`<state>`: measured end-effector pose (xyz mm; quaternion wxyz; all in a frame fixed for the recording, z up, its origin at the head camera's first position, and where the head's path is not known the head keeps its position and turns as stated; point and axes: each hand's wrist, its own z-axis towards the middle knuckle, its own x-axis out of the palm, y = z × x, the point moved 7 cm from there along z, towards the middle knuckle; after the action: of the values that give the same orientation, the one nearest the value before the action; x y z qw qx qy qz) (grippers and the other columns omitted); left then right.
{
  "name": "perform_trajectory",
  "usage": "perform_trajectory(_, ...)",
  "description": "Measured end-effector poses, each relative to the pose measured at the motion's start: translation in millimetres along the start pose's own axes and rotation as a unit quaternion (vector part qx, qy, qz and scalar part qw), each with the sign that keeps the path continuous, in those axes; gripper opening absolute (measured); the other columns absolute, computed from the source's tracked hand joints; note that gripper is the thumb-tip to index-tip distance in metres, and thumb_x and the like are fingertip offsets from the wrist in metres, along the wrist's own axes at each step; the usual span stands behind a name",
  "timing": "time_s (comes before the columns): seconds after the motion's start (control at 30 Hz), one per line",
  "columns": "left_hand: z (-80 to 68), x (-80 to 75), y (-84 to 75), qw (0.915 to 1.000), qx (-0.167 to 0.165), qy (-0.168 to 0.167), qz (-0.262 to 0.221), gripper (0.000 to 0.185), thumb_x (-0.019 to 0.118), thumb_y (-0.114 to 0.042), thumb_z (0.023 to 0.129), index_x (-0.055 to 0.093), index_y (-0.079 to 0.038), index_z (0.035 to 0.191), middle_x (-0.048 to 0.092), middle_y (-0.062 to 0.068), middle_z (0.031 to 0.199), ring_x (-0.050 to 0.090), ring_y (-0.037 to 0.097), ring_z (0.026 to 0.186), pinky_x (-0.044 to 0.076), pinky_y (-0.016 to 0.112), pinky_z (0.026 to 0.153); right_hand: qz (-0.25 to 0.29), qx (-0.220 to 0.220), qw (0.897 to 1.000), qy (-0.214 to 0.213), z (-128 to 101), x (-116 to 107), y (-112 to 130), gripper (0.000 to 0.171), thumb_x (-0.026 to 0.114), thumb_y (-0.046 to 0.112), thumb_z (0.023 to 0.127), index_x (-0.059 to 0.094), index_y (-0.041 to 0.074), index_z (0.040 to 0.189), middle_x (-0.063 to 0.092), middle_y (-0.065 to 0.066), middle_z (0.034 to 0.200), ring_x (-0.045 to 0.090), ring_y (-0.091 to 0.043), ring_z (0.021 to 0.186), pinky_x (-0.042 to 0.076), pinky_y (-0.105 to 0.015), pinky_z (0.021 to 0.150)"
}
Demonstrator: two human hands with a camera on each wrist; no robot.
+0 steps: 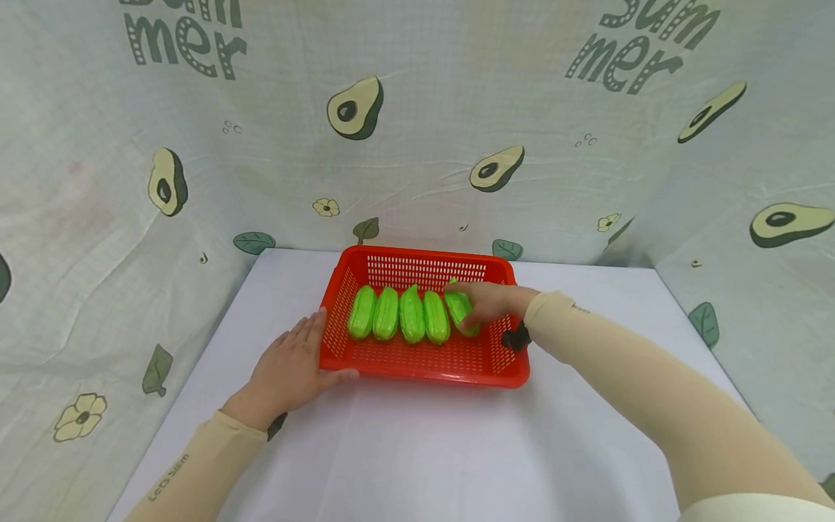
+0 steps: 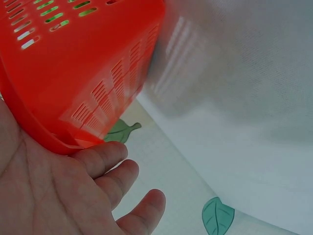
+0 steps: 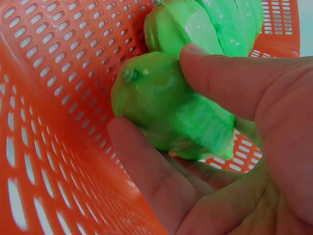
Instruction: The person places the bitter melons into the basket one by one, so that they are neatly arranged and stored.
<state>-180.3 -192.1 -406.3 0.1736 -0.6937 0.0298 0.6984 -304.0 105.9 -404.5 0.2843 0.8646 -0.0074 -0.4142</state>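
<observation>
— At three o'clock inside the red slotted plastic basket (image 1: 424, 370), the right hand (image 1: 491, 303) grasps the fifth ridged green plastic gourd (image 3: 171, 110).
— Four lie in a row; the left hand (image 1: 290, 370), fingers relaxed, braces the rim at nine o'clock.

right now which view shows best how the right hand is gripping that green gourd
The right wrist view: the right hand has thumb and fingers curled round the green gourd, close up. The head view shows the hand covering it from above. The left wrist view shows neither.
</observation>
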Motion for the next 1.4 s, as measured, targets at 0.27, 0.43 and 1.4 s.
perform_trajectory(0.27,-0.3,-2.3,-1.9,0.9999,0.006,-0.011,-0.003,0.121,0.055,-0.082,0.079,0.024,0.009,0.153,0.034,0.027,0.154,0.036,0.048,0.137,0.034,0.059,0.109,-0.020,-0.003,1.000,-0.001,5,5,0,0.080,0.078,0.023,0.088,0.036,0.024,0.156,0.048,-0.011,0.141,0.044,-0.030,0.125,0.047,-0.048,0.101)
perform_trajectory(0.43,-0.4,-1.5,-1.0,1.0000,-0.001,-0.004,-0.004,0.123,0.053,-0.084,0.078,0.022,0.008,0.153,0.033,0.027,0.154,0.035,0.047,0.138,0.033,0.059,0.110,0.002,0.004,1.000,0.002,6,8,-3,0.079,0.079,0.022,0.087,0.038,0.024,0.154,0.049,-0.010,0.139,0.044,-0.031,0.126,0.049,-0.047,0.098)
perform_trajectory(1.4,-1.2,-5.2,-1.9,1.0000,0.001,-0.005,-0.006,0.120,0.054,-0.082,0.080,0.024,0.009,0.153,0.035,0.027,0.154,0.036,0.048,0.138,0.033,0.058,0.110,-0.015,0.016,1.000,-0.008,10,15,-6,0.084,0.078,0.026,0.089,0.030,0.022,0.158,0.049,-0.012,0.142,0.047,-0.031,0.125,0.041,-0.054,0.106)
